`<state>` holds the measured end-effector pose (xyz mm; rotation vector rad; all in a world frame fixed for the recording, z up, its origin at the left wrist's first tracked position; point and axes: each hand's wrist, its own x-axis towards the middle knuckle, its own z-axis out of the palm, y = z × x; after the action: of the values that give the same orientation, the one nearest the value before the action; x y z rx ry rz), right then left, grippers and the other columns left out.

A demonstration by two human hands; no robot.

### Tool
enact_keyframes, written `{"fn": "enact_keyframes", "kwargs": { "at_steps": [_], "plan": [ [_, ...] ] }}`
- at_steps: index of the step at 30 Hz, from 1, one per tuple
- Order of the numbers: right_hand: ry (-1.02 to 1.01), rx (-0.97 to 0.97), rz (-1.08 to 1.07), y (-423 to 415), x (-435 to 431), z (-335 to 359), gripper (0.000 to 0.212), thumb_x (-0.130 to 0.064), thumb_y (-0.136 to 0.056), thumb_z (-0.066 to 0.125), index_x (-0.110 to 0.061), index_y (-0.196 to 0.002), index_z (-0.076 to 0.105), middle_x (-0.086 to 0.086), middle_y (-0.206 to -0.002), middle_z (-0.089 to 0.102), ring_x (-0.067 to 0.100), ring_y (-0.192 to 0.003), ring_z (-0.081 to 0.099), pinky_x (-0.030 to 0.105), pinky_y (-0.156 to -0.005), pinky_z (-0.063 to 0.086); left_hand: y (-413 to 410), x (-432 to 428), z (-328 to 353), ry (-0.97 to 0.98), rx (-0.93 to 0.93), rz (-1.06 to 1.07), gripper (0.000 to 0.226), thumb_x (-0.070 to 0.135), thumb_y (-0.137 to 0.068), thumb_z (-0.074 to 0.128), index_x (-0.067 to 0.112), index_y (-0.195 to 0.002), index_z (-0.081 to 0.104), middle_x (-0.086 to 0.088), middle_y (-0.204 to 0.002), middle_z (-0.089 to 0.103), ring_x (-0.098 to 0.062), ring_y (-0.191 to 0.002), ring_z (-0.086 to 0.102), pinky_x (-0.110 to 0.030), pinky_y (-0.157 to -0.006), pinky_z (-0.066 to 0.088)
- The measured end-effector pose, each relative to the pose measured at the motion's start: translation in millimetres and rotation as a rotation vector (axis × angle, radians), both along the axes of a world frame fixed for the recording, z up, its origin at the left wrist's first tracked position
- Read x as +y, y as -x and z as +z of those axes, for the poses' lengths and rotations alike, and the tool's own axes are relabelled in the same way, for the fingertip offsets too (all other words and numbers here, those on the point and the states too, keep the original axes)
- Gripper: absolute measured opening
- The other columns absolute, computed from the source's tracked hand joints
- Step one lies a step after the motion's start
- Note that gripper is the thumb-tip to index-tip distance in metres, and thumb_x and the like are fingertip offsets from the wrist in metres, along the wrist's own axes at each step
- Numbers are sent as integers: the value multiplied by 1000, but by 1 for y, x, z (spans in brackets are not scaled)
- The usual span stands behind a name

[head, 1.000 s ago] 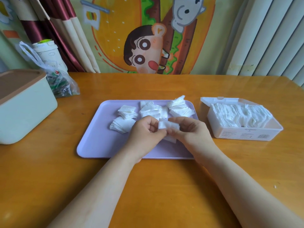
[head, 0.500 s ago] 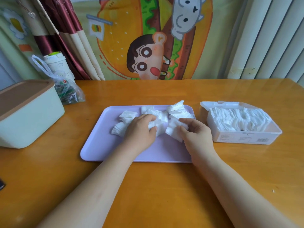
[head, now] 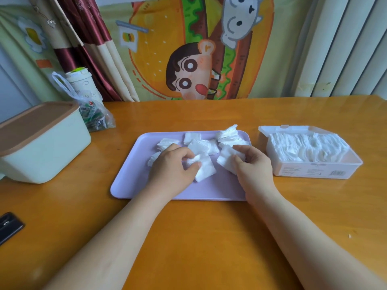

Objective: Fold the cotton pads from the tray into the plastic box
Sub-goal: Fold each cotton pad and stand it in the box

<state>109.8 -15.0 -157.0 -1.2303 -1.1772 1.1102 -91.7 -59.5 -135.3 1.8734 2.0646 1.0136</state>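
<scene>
Curled fingers [head: 187,155] of the left hand [head: 173,166] pinch a crumpled white cotton pad [head: 206,170] against the thumb, low over a lilac rectangular plastic tray [head: 134,185]. The right hand [head: 254,162] grips a second white pad [head: 226,159] between thumb and bent fingers. More loose pads [head: 228,136] lie heaped at the tray's far edge. Just right of the tray, an open translucent plastic box [head: 314,173], filled with folded pads, sits on the orange wooden table [head: 199,237].

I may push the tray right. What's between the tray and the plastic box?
In the head view, only bare table, with the right hand holding a cotton pad above that gap.
</scene>
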Motion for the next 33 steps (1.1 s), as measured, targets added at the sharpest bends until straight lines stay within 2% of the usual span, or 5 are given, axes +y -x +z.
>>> {"fn": "enact_keyframes", "kwargs": {
  "at_steps": [3, 11, 19, 24, 33],
  "plan": [
    [2, -6, 9, 0, -1, 1, 25, -11, -96, 69, -25, -116, 72, -5, -109, 77, 12, -105, 72, 26, -89, 57, -6, -3, -6, 150, -91, 5, 22, 37, -84, 84, 27, -97, 69, 10, -87, 63, -8, -80, 62, -27, -74, 52],
    [8, -16, 47, -1, -5, 3, 39, -6, -88, 74, -27, -121, 70, -9, -116, 73, 8, -109, 70, 27, -94, 57, -14, 8, -14, -11, -137, -30, 20, 19, -83, 81, 29, -81, 64, 11, -90, 59, 0, -77, 58, -25, -73, 49],
    [-1, 84, 32, -2, -3, 7, 28, 0, -90, 75, -25, -102, 72, -8, -86, 78, 0, -73, 70, 12, -65, 53, -16, 1, 16, 46, -847, -283, 16, 11, -78, 78, 15, -90, 69, -3, -79, 65, -17, -70, 57, -29, -60, 52],
    [-22, 153, 114, -4, -4, 8, 22, 5, -92, 74, -12, -106, 73, -19, -61, 69, -4, -57, 63, 12, -56, 49, -18, 4, 7, 131, -745, -254, 12, 15, -88, 79, 24, -90, 70, 10, -103, 75, -18, -83, 66, -37, -76, 54],
    [20, 177, 141, -3, -16, 18, 17, -1, -94, 73, -13, -105, 75, -2, -80, 77, 10, -70, 68, 26, -65, 57, -28, 1, 7, 192, -770, -110, 9, 18, -89, 81, 21, -95, 75, 8, -111, 77, -16, -75, 67, -30, -75, 58]
  ]
}}
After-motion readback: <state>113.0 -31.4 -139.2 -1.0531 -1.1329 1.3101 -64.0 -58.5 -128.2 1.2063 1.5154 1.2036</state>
